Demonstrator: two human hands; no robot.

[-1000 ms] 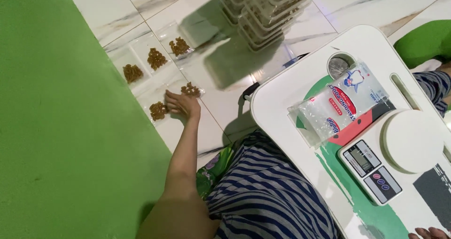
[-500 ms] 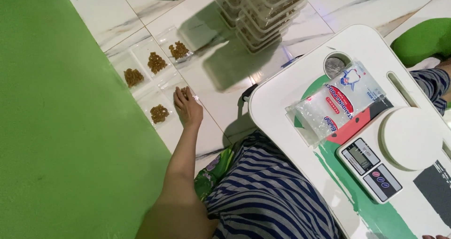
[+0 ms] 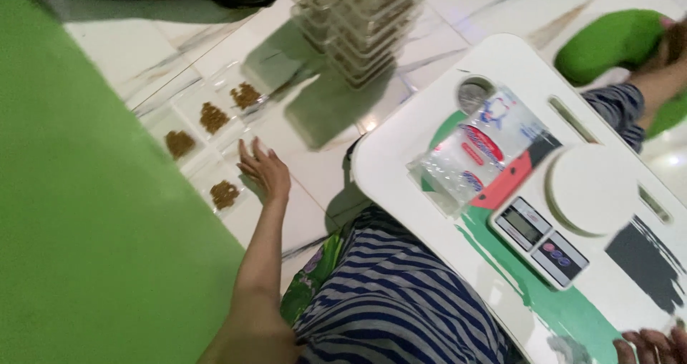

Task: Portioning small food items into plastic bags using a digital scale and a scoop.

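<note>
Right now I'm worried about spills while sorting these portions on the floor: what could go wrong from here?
The left hand lies flat on the tile among small clear bags of brown bits, so a sweep of the arm might scatter them. The stack of clear containers stands tall nearby and could topple if bumped. The plastic bag pack lies loose on the white lap table beside the scale, near the edge, and may slide off.
</note>
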